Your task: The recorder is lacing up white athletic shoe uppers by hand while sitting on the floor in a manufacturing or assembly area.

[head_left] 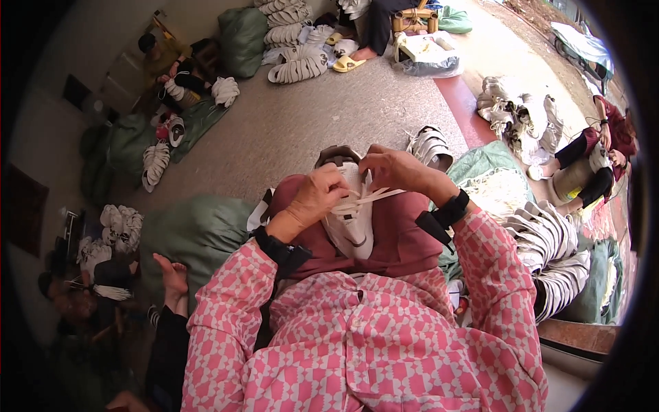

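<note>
A white shoe rests on my lap between my knees, its toe pointing toward me and its dark-lined opening away. A cream shoelace runs loosely across its front. My left hand is closed at the shoe's left side, thumb and fingers pinched on the shoelace. On the other side my right hand bends over the shoe near its tongue, fingers curled together by the lace holes. What sits between the right fingertips is too small to make out. Black bands circle both wrists.
Stacked white shoes lie at my right beside a pile of cream laces on green sheeting. A shoe row stands just ahead. A stuffed green sack is at my left. Other people sit around with shoes.
</note>
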